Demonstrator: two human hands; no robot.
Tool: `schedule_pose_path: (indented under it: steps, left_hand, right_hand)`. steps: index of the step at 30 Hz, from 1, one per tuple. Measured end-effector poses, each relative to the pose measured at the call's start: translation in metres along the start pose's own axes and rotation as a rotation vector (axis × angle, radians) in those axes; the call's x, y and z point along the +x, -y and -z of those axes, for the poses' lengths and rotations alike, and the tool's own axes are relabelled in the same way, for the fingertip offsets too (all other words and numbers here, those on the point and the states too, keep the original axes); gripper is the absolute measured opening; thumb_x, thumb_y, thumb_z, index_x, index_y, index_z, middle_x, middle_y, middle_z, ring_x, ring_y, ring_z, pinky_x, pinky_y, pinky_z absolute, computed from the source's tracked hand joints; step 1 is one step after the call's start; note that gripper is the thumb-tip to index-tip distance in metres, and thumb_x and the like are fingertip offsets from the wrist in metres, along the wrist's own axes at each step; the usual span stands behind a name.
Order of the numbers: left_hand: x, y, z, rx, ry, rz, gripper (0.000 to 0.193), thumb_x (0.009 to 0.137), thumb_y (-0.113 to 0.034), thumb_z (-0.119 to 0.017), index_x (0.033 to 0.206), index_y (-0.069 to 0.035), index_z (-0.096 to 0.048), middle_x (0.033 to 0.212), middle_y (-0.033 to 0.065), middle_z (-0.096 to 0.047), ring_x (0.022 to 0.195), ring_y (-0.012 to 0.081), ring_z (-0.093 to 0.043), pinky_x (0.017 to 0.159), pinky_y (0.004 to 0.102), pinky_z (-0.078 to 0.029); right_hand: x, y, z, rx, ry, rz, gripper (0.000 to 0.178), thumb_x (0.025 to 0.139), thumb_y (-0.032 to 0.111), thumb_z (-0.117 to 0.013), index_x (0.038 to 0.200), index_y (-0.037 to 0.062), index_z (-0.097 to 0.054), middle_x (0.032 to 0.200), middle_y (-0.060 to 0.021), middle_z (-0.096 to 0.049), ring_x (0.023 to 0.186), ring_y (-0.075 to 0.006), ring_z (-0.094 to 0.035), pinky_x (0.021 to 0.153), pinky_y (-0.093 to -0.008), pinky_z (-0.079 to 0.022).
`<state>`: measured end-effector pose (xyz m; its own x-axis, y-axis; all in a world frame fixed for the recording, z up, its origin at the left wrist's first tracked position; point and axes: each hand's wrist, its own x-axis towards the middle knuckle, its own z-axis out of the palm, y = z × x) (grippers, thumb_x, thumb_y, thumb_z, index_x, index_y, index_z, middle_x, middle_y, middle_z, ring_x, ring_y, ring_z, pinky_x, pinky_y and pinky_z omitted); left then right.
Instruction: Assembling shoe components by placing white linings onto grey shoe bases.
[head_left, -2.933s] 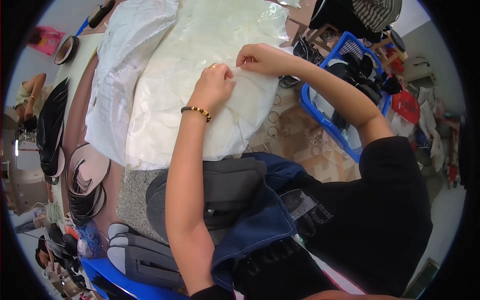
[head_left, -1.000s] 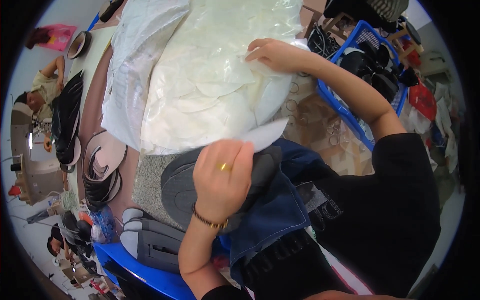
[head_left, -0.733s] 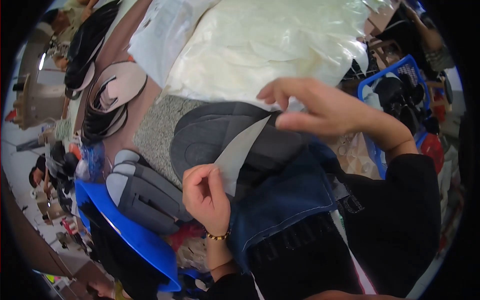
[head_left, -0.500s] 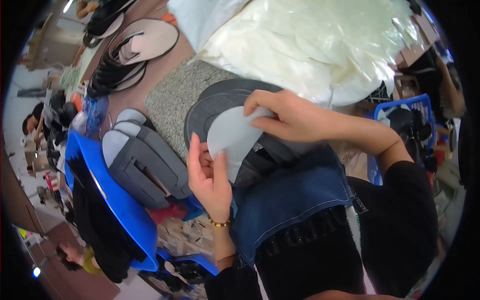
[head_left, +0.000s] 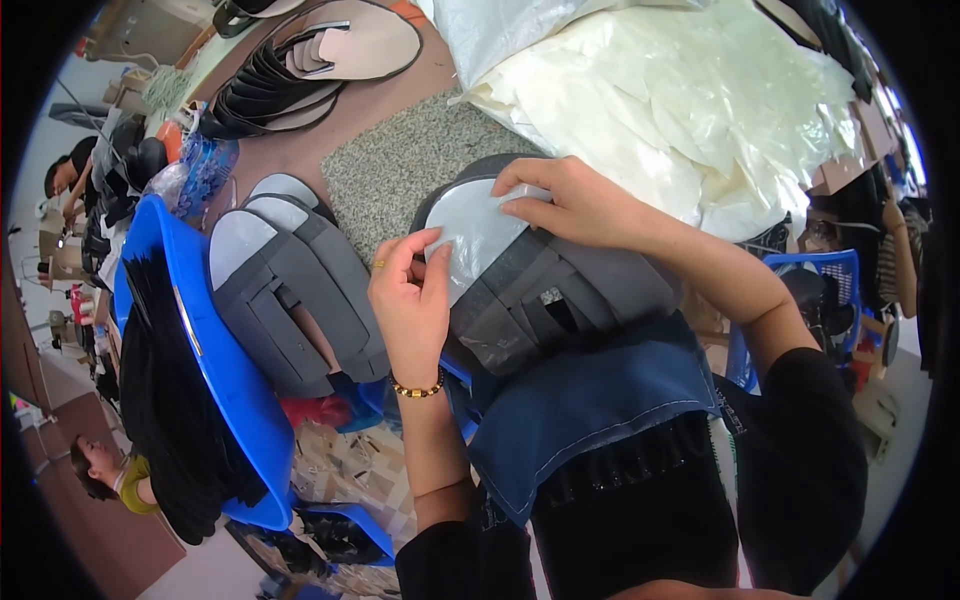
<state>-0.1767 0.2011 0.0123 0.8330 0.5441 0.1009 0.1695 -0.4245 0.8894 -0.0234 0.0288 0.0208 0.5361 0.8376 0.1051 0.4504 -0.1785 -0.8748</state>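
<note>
Left grip [head_left: 408, 290] and right grip [head_left: 580, 205] touch a whitish piece [head_left: 468, 222].

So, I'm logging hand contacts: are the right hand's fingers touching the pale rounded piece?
Touching: in the head view, the right hand has its fingers on the pale rounded piece, at its upper right, no gap showing.

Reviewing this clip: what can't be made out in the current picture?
All in the head view:
Pale patch: parts covered by the right hand; whether it is stuck down, hidden by the patch itself.
White plastic bag: far end, cut off by the top edge.
Blue basin: bottom, hidden by heaped black material.
Blue basket: individual contents, too small and dark.
</note>
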Motion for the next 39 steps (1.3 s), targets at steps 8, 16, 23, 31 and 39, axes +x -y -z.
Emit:
schedule_pose_path:
  steps: [8, 16, 23, 31, 39]
  left_hand:
    - [0.006, -0.002, 0.001, -0.078, 0.074, 0.244, 0.018, 0.083, -0.004, -0.069, 0.101, -0.001, -0.070, 0.080, 0.0028, -0.050, 0.060, 0.0074, -0.052, 0.055, 0.0244, -0.042]
    - [-0.016, -0.001, 0.008, 0.419, 0.148, -0.107, 0.024, 0.084, -0.003, -0.065, 0.108, -0.006, -0.070, 0.084, 0.0089, -0.053, 0.067, 0.0178, -0.056, 0.064, 0.0325, -0.048]
    - [-0.054, 0.014, 0.038, 0.395, 0.196, -0.184, 0.034, 0.086, -0.004, -0.061, 0.120, -0.009, -0.064, 0.107, 0.0124, -0.055, 0.077, 0.0233, -0.057, 0.070, 0.0331, -0.048]
    - [-0.035, -0.007, 0.000, 0.643, -0.094, -0.324, 0.042, 0.085, -0.007, -0.065, 0.125, 0.003, -0.055, 0.125, 0.0190, -0.050, 0.109, 0.0353, -0.051, 0.094, 0.0410, -0.042]
    - [-0.074, -0.047, 0.000, -0.274, 0.007, 0.026, 0.061, 0.084, -0.007, -0.068, 0.134, 0.003, -0.035, 0.126, 0.0183, -0.050, 0.111, 0.0251, -0.055, 0.100, 0.0380, -0.040]
  right_hand:
    - [0.001, -0.004, -0.007, -0.047, -0.016, -0.039, 0.020, 0.089, 0.017, -0.062, 0.104, 0.0041, -0.064, 0.083, -0.0165, -0.067, 0.073, -0.0323, -0.065, 0.068, -0.0372, -0.050]
    - [-0.007, 0.011, 0.002, -0.502, 0.130, -0.151, 0.022, 0.090, 0.016, -0.061, 0.109, 0.0064, -0.065, 0.085, -0.0189, -0.067, 0.076, -0.0348, -0.065, 0.069, -0.0407, -0.051]
    - [-0.024, -0.020, 0.012, -0.261, -0.095, 0.064, 0.025, 0.089, 0.015, -0.062, 0.112, 0.0046, -0.065, 0.086, -0.0175, -0.065, 0.075, -0.0337, -0.064, 0.071, -0.0384, -0.052]
    - [-0.036, -0.010, 0.009, -0.397, -0.193, 0.021, 0.037, 0.082, 0.021, -0.071, 0.112, -0.0004, -0.064, 0.104, -0.0153, -0.060, 0.090, -0.0306, -0.061, 0.080, -0.0359, -0.050]
    - [-0.053, -0.001, 0.024, -0.100, -0.198, 0.223, 0.034, 0.084, 0.023, -0.069, 0.107, -0.0006, -0.062, 0.096, -0.0156, -0.063, 0.088, -0.0317, -0.061, 0.080, -0.0379, -0.050]
